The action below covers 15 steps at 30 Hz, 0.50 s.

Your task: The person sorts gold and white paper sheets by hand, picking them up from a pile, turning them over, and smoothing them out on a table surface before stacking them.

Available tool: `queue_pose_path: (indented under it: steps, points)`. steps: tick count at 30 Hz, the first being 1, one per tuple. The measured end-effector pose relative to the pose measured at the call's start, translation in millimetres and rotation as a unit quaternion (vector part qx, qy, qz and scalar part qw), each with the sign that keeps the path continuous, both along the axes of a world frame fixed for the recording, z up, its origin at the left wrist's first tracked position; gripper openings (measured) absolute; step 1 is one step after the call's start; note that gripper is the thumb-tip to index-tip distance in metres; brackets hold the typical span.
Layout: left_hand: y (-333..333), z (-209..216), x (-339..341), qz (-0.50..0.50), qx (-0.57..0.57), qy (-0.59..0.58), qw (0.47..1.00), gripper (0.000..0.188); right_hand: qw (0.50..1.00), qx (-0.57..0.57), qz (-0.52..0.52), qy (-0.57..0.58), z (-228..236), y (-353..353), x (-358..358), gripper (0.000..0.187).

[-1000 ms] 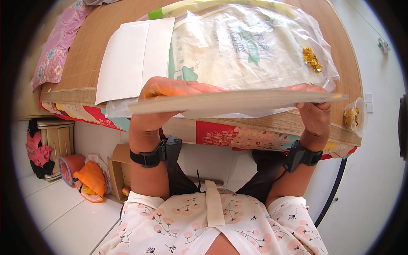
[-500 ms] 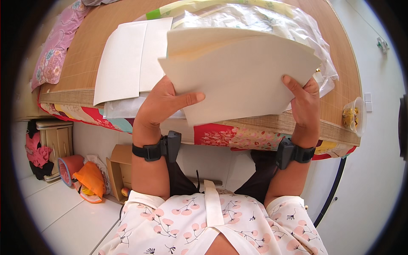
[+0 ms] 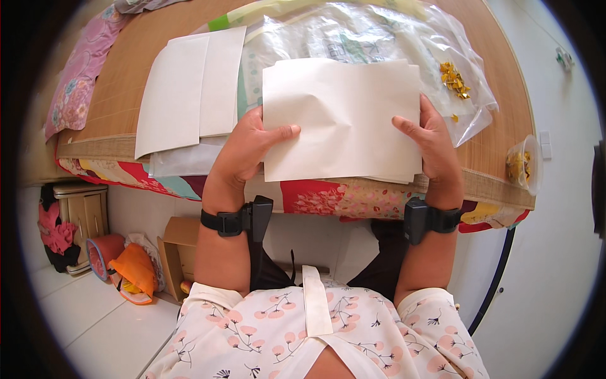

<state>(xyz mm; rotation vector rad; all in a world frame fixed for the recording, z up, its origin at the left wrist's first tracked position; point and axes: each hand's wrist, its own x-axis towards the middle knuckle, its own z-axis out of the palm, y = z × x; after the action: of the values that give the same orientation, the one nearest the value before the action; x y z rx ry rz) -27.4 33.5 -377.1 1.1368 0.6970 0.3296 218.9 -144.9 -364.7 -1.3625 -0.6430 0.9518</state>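
Cream paper sheet [image 3: 341,120] held flat and face-up between both hands, directly ahead of the torso and over the near edge of the bed [image 3: 120,101], a woven mat covering its top. Long axis of the sheet running left to right, one short edge to each hand, so neither hand nearer than the other. Left hand [image 3: 243,151] closed on the left edge, thumb lying across the upper face and pointing inward, fingers hidden beneath. Right hand [image 3: 432,142] closed likewise on the right edge, thumb on top, fingers out of sight below. Sheet plain, unprinted, roughly rectangular, with faint diagonal creases across the middle; a second layer or sheet edge peeping out along the lower and upper right margins, whether folded or separate not to be told. Behind and to the left, well apart from the hands, a pale folded paper stack [image 3: 189,88] lying on the mat. Beyond the held sheet, partly covered by it, a clear plastic bag [image 3: 372,35] with small gold pieces [image 3: 454,79] loose toward its right end. Small clear cup [image 3: 522,165] of similar gold pieces at the far right edge of the bed. Black wrist bands on both forearms.
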Motion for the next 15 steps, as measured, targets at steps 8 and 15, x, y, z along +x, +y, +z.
queue_pose_path:
  steps: [8, 15]
  points:
    - [0, -8, 3, 0.036, 0.005, 0.013, 0.999, 0.052, 0.995, -0.019, -0.028, -0.099, -16, 0, 3, 0.054]
    - [2, -19, 1, 0.025, 0.021, -0.002, 0.999, 0.052, 0.995, 0.026, -0.043, -0.091, -12, -1, 0, 0.049]
